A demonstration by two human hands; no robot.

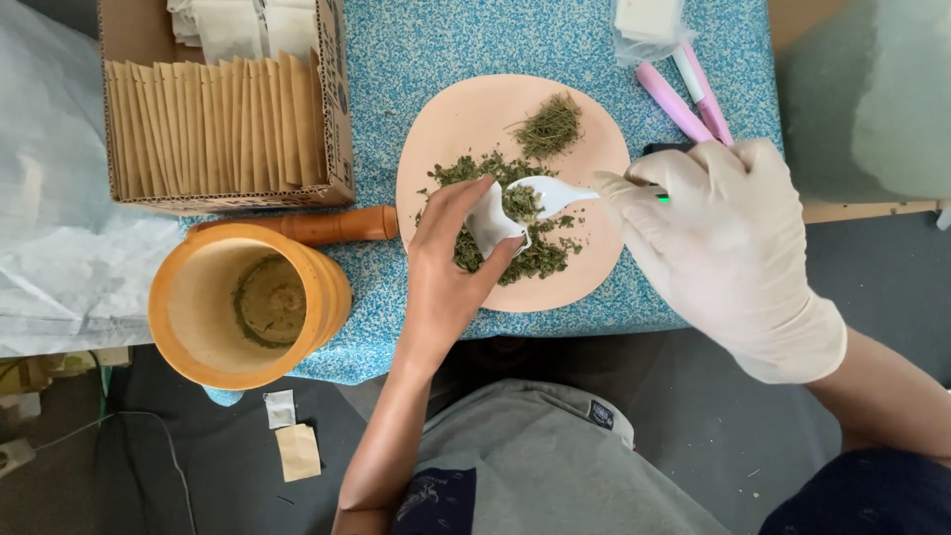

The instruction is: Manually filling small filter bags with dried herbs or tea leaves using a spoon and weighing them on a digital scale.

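A small white bag, likely light, soft and best pinched at its rim, is being held open by the bare left hand over the plate at the desk's twelve o'clock, while herbs are being spooned in with a white spoon gripped by the gloved right hand.

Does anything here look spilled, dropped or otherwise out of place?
Two small packets lie on the dark floor below the table edge, apart from the box of brown sachets, as if dropped. A few herb flakes lie on the blue cloth off the plate. Only the right hand is gloved; the left hand is bare.
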